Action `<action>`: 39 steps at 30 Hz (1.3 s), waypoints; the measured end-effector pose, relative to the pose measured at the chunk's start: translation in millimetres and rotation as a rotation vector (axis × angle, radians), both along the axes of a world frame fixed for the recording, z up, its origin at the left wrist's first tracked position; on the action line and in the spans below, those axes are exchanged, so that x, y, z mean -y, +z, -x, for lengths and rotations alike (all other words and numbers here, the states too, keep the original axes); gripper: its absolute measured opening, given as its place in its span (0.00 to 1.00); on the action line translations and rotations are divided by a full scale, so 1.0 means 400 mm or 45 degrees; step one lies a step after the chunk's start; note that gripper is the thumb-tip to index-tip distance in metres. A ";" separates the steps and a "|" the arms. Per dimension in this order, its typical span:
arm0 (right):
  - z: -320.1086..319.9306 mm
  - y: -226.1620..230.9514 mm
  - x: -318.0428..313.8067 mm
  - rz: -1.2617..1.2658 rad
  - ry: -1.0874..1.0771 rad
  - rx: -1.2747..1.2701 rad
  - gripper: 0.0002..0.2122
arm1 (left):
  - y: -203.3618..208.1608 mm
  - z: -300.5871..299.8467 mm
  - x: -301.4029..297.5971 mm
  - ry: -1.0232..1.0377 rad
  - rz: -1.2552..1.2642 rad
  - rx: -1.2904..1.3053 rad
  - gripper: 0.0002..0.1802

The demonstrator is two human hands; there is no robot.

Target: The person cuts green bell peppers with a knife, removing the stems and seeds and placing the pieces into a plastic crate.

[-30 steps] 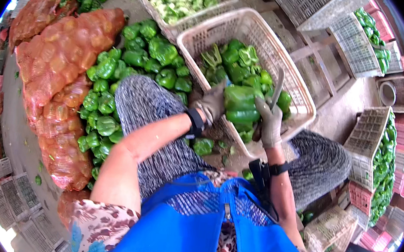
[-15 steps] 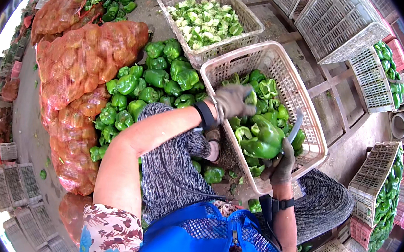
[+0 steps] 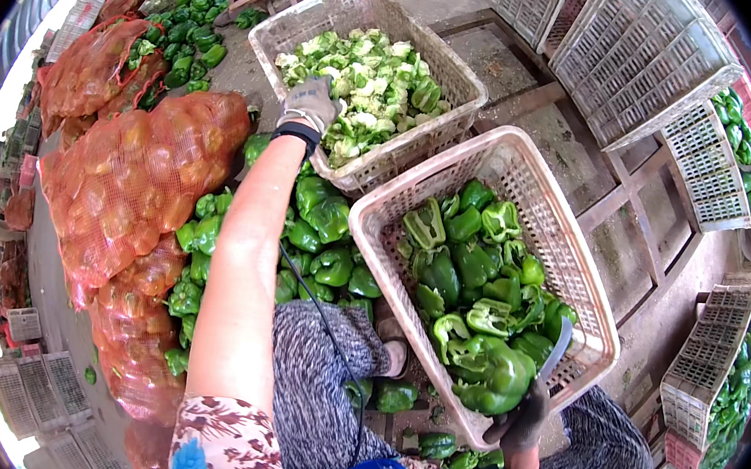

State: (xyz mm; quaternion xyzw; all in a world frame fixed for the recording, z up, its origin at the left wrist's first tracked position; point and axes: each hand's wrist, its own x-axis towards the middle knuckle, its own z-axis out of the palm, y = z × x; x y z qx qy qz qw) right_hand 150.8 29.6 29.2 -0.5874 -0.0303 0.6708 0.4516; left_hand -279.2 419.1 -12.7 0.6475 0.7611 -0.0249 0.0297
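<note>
My left hand [image 3: 313,106], in a grey glove, is over the near left side of a crate [image 3: 273,77] filled with pale green-and-white pepper cores [image 3: 368,87]. Its fingers are bent inward; whatever is in them blends with the cores. Low over the near end of a second crate [image 3: 586,248], my right hand [image 3: 523,419], in a darker glove, is closed on a knife [image 3: 558,347] with its curved blade pointing up. A large green bell pepper [image 3: 496,375] rests against the same hand, seemingly held too. Cut green pepper pieces [image 3: 473,268] lie in that crate.
Whole green peppers [image 3: 327,220] are heaped left of the crates, beside red mesh sacks [image 3: 144,174]. More peppers [image 3: 395,397] lie by my feet. Stacked crates [image 3: 641,61] stand at the far right; pepper-filled crates [image 3: 710,361] line the right side. Wooden slats [image 3: 584,165] cross the floor.
My left hand has moved from the pepper-piece crate, away and leftward, to the crate of cores. My right hand, knife and pepper have shifted slightly nearer me. The whole view has shifted too.
</note>
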 end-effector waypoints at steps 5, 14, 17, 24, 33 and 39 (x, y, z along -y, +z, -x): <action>0.007 -0.013 -0.020 0.034 -0.017 -0.001 0.19 | -0.182 -0.017 -0.030 -0.043 0.451 -0.176 0.21; 0.002 -0.023 -0.048 0.110 -0.057 -0.003 0.20 | -0.230 0.019 -0.025 -0.313 0.798 -0.061 0.23; -0.003 -0.010 -0.067 0.104 -0.060 -0.027 0.21 | -0.153 -0.026 -0.026 -0.332 0.795 -0.140 0.26; -0.021 -0.054 -0.063 0.098 -0.181 -0.002 0.28 | -0.177 -0.007 -0.112 -0.021 0.581 1.051 0.31; -0.044 -0.053 -0.080 0.166 -0.125 0.026 0.27 | -0.308 0.058 -0.333 0.130 -0.706 0.299 0.25; -0.022 -0.061 -0.082 0.088 -0.297 0.078 0.24 | -0.283 -0.022 -0.292 -0.073 0.078 0.692 0.26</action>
